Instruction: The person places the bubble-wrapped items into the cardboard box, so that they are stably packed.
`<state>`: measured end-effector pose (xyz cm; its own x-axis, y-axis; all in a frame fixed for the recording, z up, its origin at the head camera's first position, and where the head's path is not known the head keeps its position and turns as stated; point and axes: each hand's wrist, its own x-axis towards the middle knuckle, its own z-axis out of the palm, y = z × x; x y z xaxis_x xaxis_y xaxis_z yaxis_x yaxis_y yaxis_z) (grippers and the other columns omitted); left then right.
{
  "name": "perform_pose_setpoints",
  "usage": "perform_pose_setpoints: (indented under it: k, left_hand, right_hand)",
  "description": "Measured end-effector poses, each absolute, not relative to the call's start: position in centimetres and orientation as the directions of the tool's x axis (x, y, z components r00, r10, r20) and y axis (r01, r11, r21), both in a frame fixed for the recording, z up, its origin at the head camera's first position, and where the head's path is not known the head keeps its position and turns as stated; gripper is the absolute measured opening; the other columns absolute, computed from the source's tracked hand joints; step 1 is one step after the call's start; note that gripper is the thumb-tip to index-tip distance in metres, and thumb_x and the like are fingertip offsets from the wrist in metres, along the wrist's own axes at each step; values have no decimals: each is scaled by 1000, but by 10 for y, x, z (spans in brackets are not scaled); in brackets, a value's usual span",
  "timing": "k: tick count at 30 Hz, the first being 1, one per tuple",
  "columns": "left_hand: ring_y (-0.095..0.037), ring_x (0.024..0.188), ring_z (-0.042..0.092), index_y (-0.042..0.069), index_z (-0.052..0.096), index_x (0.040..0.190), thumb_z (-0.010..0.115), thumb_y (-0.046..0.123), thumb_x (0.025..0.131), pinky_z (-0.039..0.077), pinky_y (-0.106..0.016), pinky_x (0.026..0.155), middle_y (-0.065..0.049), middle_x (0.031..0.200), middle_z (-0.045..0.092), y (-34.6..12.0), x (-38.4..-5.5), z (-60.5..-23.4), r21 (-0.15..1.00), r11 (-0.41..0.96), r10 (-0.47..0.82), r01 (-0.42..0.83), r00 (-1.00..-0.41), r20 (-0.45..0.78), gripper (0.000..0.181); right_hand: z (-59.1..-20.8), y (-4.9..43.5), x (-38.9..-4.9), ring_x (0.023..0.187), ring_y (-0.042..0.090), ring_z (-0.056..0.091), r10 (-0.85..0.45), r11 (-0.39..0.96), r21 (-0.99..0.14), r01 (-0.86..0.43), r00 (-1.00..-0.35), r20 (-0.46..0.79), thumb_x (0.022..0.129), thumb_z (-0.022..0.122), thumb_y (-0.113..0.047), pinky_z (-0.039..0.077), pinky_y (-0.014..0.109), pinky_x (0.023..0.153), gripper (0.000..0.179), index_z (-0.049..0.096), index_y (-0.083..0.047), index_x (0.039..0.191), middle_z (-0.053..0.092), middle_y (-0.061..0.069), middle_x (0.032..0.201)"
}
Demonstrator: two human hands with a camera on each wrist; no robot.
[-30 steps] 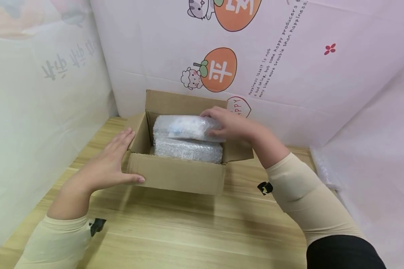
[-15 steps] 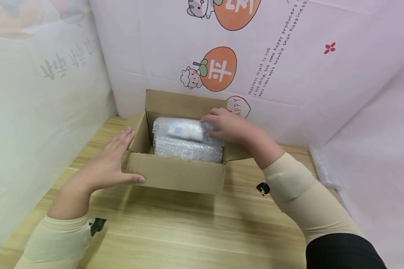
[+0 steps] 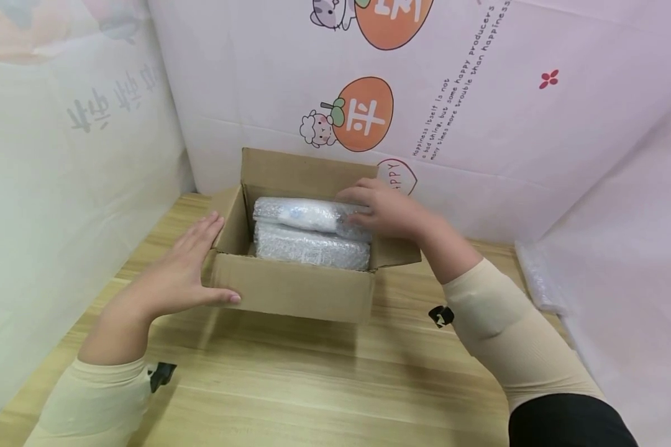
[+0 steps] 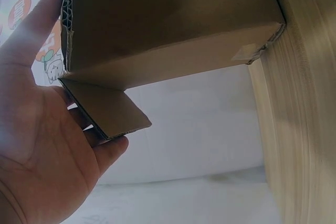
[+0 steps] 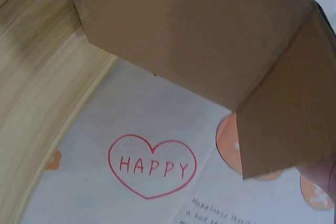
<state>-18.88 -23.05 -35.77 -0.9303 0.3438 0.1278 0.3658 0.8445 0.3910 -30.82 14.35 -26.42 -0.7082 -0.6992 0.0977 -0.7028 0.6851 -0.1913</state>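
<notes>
An open cardboard box (image 3: 293, 288) stands on the table with its flaps spread. Inside lie two bubble-wrapped packages: the upper package (image 3: 307, 214), with a white and pale blue patch showing through, lies along the far side of the lower package (image 3: 313, 247). My left hand (image 3: 173, 276) steadies the box's left side, fingers straight along the side flap (image 4: 107, 108) and thumb against the front flap. Over the right end of the upper package is my right hand (image 3: 388, 208), slightly blurred, fingers spread and fingertips right at the wrap. Only a sliver of that hand shows in the right wrist view.
Behind the box rises a pale printed sheet (image 3: 470, 186), with another pale sheet along the left. A bubble-wrap piece (image 3: 539, 279) lies at the table's right edge. The wooden table (image 3: 313, 385) extends in front of the box.
The upper package has sunk slightly lower in the box. My right hand has loosened from it, its fingers shifting a little right. My left hand stays put.
</notes>
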Motion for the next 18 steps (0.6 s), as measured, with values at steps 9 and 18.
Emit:
perform_pose_setpoints:
  k: [9,18]
  left_hand:
    - [-28,153,-4,23,-8,158,67,80,67,13,-59,121,1,165,-10,-231,-188,-357,388,845,350,368,-929,117,131]
    - [-29,153,-4,24,-9,158,68,79,67,13,-60,120,1,165,-10,-231,-187,-356,397,839,354,371,-928,117,131]
  right_hand:
    - [-262,213,-307,132,30,43,-488,691,-382,-613,-786,378,96,64,-28,44,51,106,57,44,-13,147,44,12,146]
    - [-298,320,-307,134,42,40,-63,815,-489,-311,-886,459,97,57,-44,37,62,106,72,30,-9,154,36,21,151]
